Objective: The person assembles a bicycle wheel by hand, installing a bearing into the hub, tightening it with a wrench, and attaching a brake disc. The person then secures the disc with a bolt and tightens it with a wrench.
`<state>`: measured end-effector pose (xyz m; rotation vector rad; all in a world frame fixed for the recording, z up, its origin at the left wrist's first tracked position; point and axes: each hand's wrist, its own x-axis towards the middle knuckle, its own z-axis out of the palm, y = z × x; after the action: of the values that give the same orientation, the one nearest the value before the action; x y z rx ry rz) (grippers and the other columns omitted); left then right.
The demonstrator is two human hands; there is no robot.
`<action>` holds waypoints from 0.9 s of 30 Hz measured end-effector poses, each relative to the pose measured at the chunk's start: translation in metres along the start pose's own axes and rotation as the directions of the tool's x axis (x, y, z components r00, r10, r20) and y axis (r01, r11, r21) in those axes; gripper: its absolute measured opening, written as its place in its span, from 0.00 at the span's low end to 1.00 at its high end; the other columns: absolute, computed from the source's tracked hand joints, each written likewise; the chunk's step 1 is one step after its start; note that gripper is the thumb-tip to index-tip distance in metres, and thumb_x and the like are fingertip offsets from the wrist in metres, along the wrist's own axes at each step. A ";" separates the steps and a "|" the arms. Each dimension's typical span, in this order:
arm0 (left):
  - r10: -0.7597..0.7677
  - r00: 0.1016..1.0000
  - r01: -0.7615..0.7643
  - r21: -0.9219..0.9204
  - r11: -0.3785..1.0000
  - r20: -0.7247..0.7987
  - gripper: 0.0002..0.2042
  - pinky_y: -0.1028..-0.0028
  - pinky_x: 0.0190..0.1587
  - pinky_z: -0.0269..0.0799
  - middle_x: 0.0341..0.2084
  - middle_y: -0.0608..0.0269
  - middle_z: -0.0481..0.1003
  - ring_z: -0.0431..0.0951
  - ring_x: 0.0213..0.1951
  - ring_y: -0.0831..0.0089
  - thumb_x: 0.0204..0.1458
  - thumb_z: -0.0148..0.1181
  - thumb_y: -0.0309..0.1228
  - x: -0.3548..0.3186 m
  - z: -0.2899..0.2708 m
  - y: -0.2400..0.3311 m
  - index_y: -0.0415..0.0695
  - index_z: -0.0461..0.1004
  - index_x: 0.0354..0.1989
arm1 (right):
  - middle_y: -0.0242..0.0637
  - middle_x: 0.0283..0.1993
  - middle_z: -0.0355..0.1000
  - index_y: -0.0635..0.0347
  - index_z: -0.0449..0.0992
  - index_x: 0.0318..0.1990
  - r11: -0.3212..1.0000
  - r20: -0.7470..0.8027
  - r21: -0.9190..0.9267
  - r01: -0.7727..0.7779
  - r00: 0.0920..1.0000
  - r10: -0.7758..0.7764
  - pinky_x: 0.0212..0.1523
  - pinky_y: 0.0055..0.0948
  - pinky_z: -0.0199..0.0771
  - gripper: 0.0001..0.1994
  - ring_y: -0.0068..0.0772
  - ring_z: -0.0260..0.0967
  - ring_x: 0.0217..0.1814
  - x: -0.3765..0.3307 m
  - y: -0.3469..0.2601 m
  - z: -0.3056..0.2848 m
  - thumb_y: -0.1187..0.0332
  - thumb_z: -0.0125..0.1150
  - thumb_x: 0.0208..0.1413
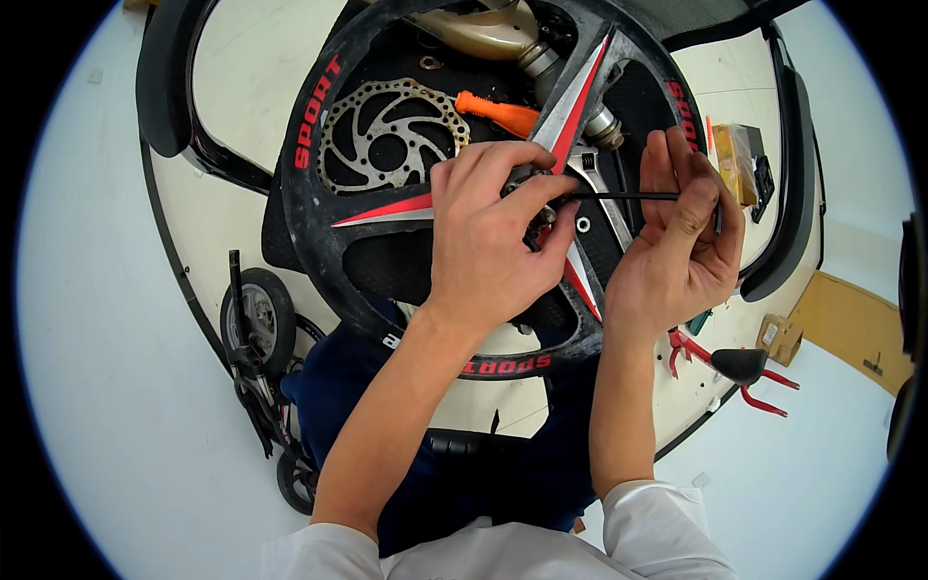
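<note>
A black wheel point(307, 208) with red and silver star-shaped spokes lies flat in front of me. At its middle, my left hand point(488, 227) is closed round the metal hub point(537, 228), with fingers and thumb on either side of it. My right hand point(677, 251) pinches the bent end of a black hex key point(630, 195) between thumb and fingers, its fingertips pointing up. The long arm of the key runs level to the left into the hub. Its tip is hidden by my left fingers.
Under the wheel, on a black chair seat, lie a brake disc point(416, 140), an orange-handled screwdriver point(498, 111) and an adjustable wrench point(601, 184). Armrests point(166, 77) flank it. Small bicycle wheels point(259, 314) stand left; red frame parts point(691, 346) and a cardboard box point(779, 338) lie right.
</note>
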<state>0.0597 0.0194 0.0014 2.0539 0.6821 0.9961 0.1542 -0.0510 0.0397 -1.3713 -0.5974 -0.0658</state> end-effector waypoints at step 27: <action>0.002 0.998 -0.003 -0.029 1.000 -0.057 0.12 0.68 0.44 0.67 0.38 0.67 0.78 0.76 0.41 0.65 0.33 0.69 0.22 0.001 0.003 0.001 0.45 0.82 0.31 | 0.43 0.33 0.80 0.73 0.80 0.38 0.966 0.421 -0.176 0.189 0.902 -0.100 0.45 0.29 0.81 0.10 0.34 0.81 0.38 -0.004 0.006 -0.021 0.86 0.67 0.46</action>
<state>0.0629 0.0180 0.0016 2.0082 0.6908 1.0636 0.1609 -0.0698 0.0310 -1.5594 -1.0720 0.0412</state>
